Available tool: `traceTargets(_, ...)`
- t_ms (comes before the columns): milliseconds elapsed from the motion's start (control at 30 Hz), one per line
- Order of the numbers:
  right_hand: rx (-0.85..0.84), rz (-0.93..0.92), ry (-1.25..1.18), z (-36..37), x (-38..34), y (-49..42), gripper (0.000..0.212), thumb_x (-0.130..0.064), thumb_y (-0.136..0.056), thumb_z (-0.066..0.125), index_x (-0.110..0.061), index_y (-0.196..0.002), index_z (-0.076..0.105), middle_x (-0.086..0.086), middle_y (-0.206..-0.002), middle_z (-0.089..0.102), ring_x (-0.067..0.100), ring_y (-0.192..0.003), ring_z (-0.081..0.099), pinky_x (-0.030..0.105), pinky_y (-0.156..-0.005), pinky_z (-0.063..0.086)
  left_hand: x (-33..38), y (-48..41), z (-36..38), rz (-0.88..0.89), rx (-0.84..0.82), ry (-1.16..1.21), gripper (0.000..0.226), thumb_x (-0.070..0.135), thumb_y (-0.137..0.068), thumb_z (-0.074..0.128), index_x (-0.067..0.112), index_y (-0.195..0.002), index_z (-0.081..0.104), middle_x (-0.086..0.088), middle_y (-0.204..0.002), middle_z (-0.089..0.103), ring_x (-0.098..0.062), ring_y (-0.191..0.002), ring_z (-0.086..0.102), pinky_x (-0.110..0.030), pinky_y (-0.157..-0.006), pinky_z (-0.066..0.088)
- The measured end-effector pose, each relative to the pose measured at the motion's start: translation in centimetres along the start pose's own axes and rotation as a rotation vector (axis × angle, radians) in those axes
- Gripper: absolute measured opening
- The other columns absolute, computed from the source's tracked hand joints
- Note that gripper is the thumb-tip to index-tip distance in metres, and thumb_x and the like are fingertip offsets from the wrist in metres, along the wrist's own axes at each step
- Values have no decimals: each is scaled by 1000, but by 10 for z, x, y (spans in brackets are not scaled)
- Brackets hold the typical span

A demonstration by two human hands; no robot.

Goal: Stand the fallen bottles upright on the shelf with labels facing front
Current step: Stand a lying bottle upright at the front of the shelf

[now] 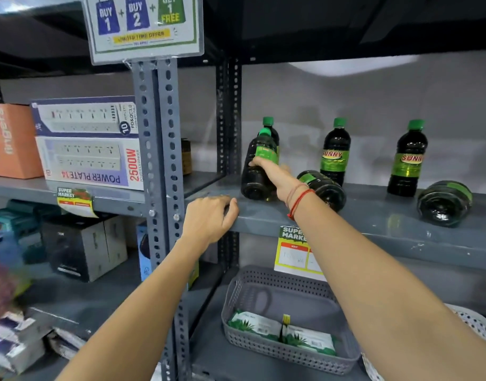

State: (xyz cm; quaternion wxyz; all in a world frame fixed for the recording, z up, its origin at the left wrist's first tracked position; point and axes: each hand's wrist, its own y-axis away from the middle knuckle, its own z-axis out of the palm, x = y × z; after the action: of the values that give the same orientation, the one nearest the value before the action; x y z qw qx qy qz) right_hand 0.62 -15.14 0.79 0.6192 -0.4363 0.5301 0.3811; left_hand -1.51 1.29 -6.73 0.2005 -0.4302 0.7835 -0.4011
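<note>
Dark bottles with green caps and green labels are on the grey shelf (373, 215). My right hand (274, 174) grips one bottle (257, 171) around its middle; it is tilted, base toward me and cap up. Another bottle (272, 130) stands right behind it, mostly hidden. Two bottles stand upright with labels facing front, one in the middle (334, 152) and one to the right (407, 158). Two bottles lie on their sides with bases toward me, one beside my wrist (325, 189) and one at the right (444, 203). My left hand (208, 218) rests on the shelf's front edge, holding nothing.
A perforated grey upright (159, 160) divides the shelving. Boxes of power strips (90, 144) sit on the left shelf. Below, a grey basket (285, 314) holds green-and-white packets. A price tag (294, 251) hangs from the shelf edge. A promotion sign (142, 26) hangs above.
</note>
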Motion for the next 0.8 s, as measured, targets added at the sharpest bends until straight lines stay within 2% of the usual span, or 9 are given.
traceTargets(33,11,-38,4,1,-1,0,38,-25,-63,80,-15,-90,55,7,-84,68,19,-68,65,23,-52,50,-1,0,0,-4,4,-7,65,43,-84,13,12,-85,70,-7,-79,73,-30,-70,65,-33,-52,38)
traceTargets(67,23,-85,21,2,-2,0,37,-23,-62,81,-16,-88,55,6,-84,68,18,-69,65,23,-55,50,-1,0,1,-4,9,-18,66,42,-82,11,12,-88,70,-8,-79,73,-29,-70,64,-33,-53,38)
traceTargets(167,59,-232,151,1,2,-1,51,-19,-58,84,-17,-99,55,-2,-89,66,12,-80,62,27,-70,49,0,1,1,-8,20,-37,67,39,-81,9,12,-88,70,-9,-77,72,-30,-69,63,-32,-52,33)
traceTargets(300,3,-343,381,-1,7,-1,55,-29,-56,87,-18,-103,60,2,-105,68,18,-96,61,32,-86,49,2,3,1,-35,1,19,66,39,-83,11,10,-88,70,-9,-85,75,-29,-73,65,-39,-58,48)
traceTargets(400,-95,-293,412,-4,5,0,53,-31,-58,88,-20,-103,62,3,-111,68,20,-103,60,34,-93,47,2,5,2,-43,8,13,63,37,-84,13,10,-87,70,-8,-83,74,-28,-71,64,-38,-57,47)
traceTargets(500,-214,-174,324,-5,6,-1,41,-9,-62,83,-17,-96,61,9,-112,67,27,-111,59,39,-100,45,1,5,3,-48,4,2,62,37,-85,13,11,-88,69,-7,-82,74,-26,-69,64,-36,-56,45)
traceTargets(567,-205,-126,267,-7,10,-5,47,0,-62,80,-9,-104,60,13,-114,66,30,-114,58,43,-102,44,1,5,3,-55,-7,9,62,37,-85,13,11,-89,69,-6,-85,74,-26,-72,65,-37,-59,49)
traceTargets(700,-38,-218,333,-2,17,-6,63,-22,-52,92,-15,-103,55,0,-104,65,20,-105,59,34,-92,47,1,5,3,-60,-14,27,62,37,-85,14,12,-91,70,-6,-88,75,-25,-76,67,-39,-63,51)
traceTargets(800,77,-267,423,8,20,-5,89,-36,-47,93,-10,-123,52,9,-122,61,26,-117,55,41,-101,44,2,5,2,-62,-13,37,61,36,-85,15,10,-89,70,-6,-87,75,-25,-77,68,-39,-65,52)
